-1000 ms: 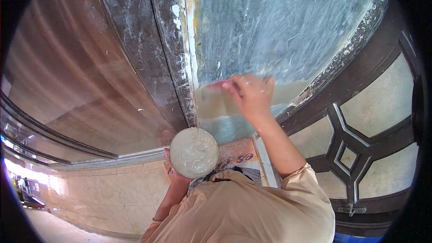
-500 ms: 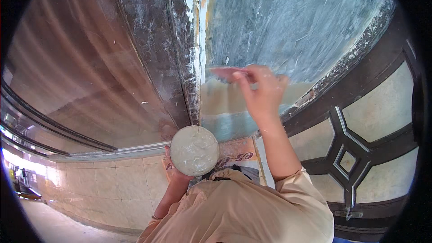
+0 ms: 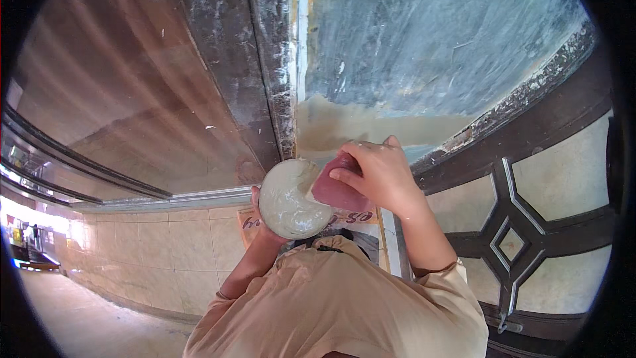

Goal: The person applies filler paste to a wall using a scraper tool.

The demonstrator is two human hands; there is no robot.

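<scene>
My right hand (image 3: pixel 377 176) grips a reddish scraper (image 3: pixel 334 189) dipped into the putty bowl (image 3: pixel 291 199) that my left hand (image 3: pixel 258 215) cups underneath, and I judge overloading could drip putty onto my sleeve.

Both hands' grip (image 3: pixel 377 176) closed, raised

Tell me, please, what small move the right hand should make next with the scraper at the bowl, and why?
Probably draw the reddish scraper across the bowl to load it. The right hand holds its edge at the rim of the paste-filled bowl, which the left hand supports from below, and only the lower strip of the blue panel is coated.
</scene>
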